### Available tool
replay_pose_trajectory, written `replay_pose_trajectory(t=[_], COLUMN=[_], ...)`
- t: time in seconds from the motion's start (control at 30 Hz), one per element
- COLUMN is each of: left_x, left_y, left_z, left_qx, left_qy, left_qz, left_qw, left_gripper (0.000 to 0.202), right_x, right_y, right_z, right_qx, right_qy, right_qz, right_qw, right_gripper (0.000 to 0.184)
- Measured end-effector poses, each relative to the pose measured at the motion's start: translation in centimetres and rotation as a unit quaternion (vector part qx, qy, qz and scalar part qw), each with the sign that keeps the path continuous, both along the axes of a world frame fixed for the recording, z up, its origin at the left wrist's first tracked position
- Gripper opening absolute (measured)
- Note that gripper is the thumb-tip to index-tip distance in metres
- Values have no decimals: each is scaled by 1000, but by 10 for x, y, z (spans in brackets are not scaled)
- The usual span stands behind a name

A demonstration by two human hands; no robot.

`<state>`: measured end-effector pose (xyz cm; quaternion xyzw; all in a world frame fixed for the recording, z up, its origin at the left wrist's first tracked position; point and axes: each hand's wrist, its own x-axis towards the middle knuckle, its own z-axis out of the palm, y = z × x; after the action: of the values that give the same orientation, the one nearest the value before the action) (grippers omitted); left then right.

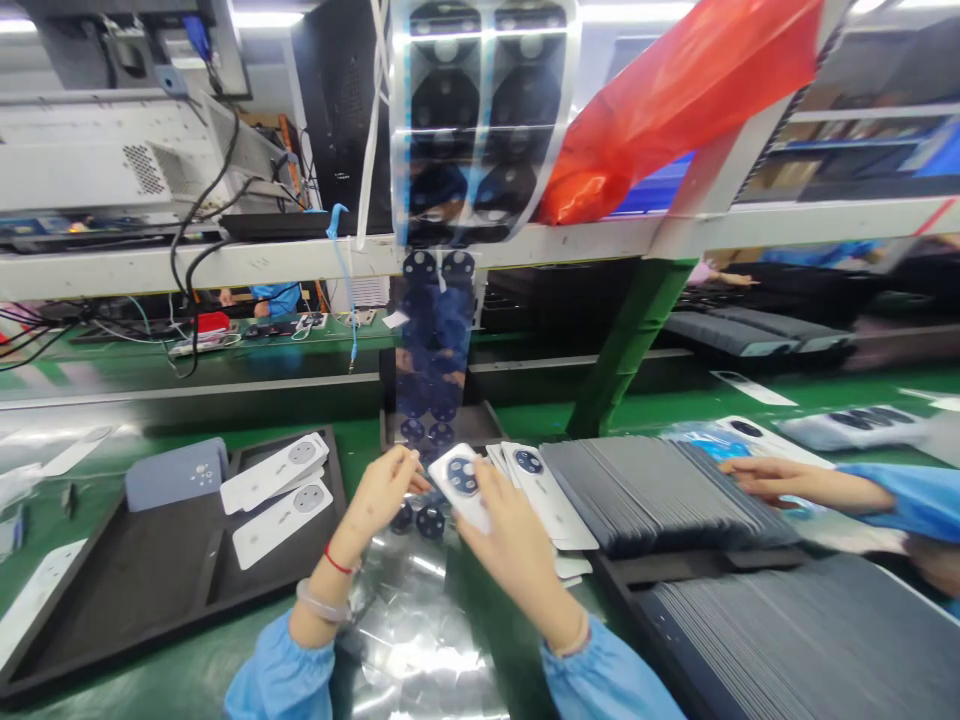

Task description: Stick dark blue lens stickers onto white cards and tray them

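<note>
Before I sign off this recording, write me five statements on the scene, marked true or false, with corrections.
1. The right hand holds a white panel with a round dark piece. True.
2. The black tray carries a blue-grey panel and white pieces. True.
3. The left hand rests on the black tray. False: it is beside the film strip.
4. The red plastic hangs left of the roll of dark discs in the picture. False: it is to the right.
5. Another person's hand is by the row of grey panels. True.
</note>
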<state>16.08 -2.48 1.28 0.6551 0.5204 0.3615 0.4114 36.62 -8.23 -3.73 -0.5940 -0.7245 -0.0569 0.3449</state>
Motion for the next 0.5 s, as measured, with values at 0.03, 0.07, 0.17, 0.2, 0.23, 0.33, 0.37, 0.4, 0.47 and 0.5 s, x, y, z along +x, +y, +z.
replay_pose_trajectory(t=[0.03, 0.07, 0.17, 0.2, 0.23, 0.33, 0.37, 0.4, 0.47, 0.5], left_x=[-20, -42, -111, -129, -142, -154, -152, -147, -138, -134], left_y=[3, 6, 12, 13, 13, 17, 19, 22, 27, 29], left_z=[5, 9, 16, 15, 12, -4, -10, -15, -24, -26], left_qx=[-8, -16, -59, -85, -114, -187, -200, -207, -214, -215], left_qy=[31, 69, 216, 263, 306, 403, 429, 452, 492, 508], left_qz=[7, 26, 115, 135, 146, 153, 154, 155, 159, 159], left_qw=[999, 997, 968, 951, 934, 883, 867, 853, 829, 819], left_gripper=[40, 39, 35, 33, 30, 26, 28, 30, 36, 38], right_x=[15, 30, 65, 70, 70, 48, 35, 21, -5, -15], right_y=[8, 17, 40, 44, 45, 34, 28, 20, 8, 4], right_z=[-2, -4, -16, -19, -22, -25, -26, -27, -32, -36], right_qx=[-14, -30, -45, -38, -29, 12, 25, 39, 25, 1], right_qy=[-2, -2, -21, -23, -24, -29, -31, -30, -34, -38], right_qz=[-31, -64, -152, -158, -157, -118, -85, -39, 73, 113], right_qw=[999, 997, 987, 986, 987, 993, 996, 998, 996, 993], right_gripper=[58, 52, 43, 45, 49, 54, 53, 50, 42, 40])
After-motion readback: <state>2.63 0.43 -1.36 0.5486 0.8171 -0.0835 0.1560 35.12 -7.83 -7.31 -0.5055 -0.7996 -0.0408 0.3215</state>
